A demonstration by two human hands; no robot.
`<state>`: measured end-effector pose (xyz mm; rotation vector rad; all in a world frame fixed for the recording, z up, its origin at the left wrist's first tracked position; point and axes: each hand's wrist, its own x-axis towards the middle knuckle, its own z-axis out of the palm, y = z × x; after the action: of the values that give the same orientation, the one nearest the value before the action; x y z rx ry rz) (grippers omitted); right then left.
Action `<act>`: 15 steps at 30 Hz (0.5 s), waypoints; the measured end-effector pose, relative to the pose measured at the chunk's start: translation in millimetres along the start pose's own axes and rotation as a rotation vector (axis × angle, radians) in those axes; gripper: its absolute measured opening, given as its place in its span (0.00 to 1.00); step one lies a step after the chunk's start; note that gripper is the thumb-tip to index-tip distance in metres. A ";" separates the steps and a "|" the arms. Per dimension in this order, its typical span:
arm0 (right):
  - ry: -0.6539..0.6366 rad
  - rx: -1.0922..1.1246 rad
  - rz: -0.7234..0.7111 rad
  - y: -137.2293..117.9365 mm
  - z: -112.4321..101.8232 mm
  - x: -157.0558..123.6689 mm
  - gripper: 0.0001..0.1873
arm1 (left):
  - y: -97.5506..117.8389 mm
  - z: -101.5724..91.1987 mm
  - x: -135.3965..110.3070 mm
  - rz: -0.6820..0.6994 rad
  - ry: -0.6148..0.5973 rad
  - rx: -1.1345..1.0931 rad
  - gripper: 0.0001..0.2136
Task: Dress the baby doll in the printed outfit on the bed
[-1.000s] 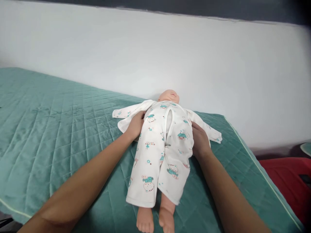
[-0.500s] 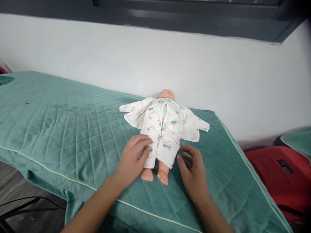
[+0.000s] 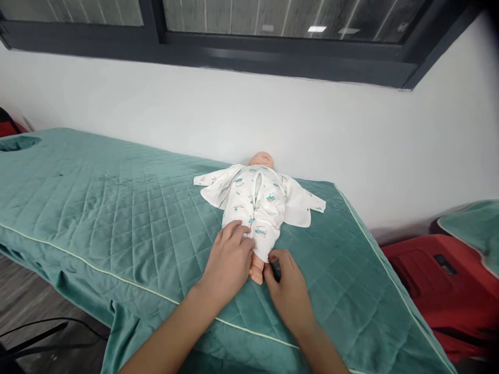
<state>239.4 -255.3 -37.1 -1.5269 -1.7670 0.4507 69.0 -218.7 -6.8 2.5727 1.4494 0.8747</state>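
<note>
A baby doll (image 3: pixel 262 159) lies on its back on a green quilted bed cover (image 3: pixel 128 208), its head by the wall. It wears white printed trousers (image 3: pixel 268 210) and a white jacket (image 3: pixel 298 205) spread open at both sides, sleeves stretched out. My left hand (image 3: pixel 230 257) rests over one trouser leg with its fingers bent onto the cloth, hiding one foot. With thumb and forefinger, my right hand (image 3: pixel 286 278) pinches the trouser cuff of the other leg, just above the bare foot (image 3: pixel 256 271).
Behind the bed rises a white wall (image 3: pixel 156 104) below a dark window frame (image 3: pixel 273 62). A red plastic seat or case (image 3: pixel 440 280) stands beyond the bed's right end. Black cables (image 3: pixel 50 322) lie on the floor at lower left. The bed has a face hole (image 3: pixel 19 143) at far left.
Both hands have come in onto the trouser legs. My right hand has moved from beside the leg to the cuff, and my left hand now covers one foot. The view has tilted up.
</note>
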 end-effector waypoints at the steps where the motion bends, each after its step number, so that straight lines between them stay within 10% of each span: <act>1: 0.004 0.023 -0.004 1.3 -0.6 0.1 0.04 | 0.2 0.1 0.0 0.003 0.000 0.000 0.08; 15: 0.002 0.304 -0.144 -36.6 -28.6 2.1 0.06 | 1.1 -4.9 -4.5 0.040 0.048 -0.146 0.04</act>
<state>234.8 -267.5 7.6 -1.1806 -1.7031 0.6137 65.6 -224.0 -4.4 2.4982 1.2970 1.0145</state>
